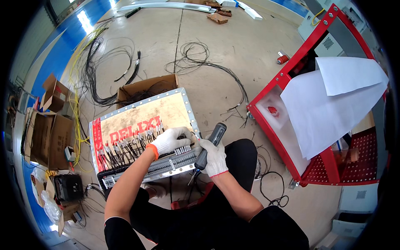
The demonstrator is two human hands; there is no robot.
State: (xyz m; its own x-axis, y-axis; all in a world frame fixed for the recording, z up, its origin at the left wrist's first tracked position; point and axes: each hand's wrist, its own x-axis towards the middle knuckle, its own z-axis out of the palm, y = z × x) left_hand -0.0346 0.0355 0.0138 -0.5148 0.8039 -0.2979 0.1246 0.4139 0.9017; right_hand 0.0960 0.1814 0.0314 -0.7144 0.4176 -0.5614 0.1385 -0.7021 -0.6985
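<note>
My left hand [166, 141], in a white glove with an orange cuff, is over the right end of a row of black wires [129, 148] with pale tips. Its fingers are curled together; whatever they grip is too small to make out. My right hand [215, 157], also gloved in white, is closed around a dark grey electric screwdriver [216, 134] held at a slant. Both hands are close together at the right edge of a perforated metal frame [191, 112]. Below the left hand, a rail of grey terminal blocks [164, 167] runs along the near edge.
A printed cardboard sheet [146, 110] lies within the frame. Behind it stands an open carton [148, 85] with wires. On the right is a red metal cart [271, 133] bearing large white paper sheets [321, 108]. Loose cables [212, 64] and more cartons [58, 135] lie on the floor.
</note>
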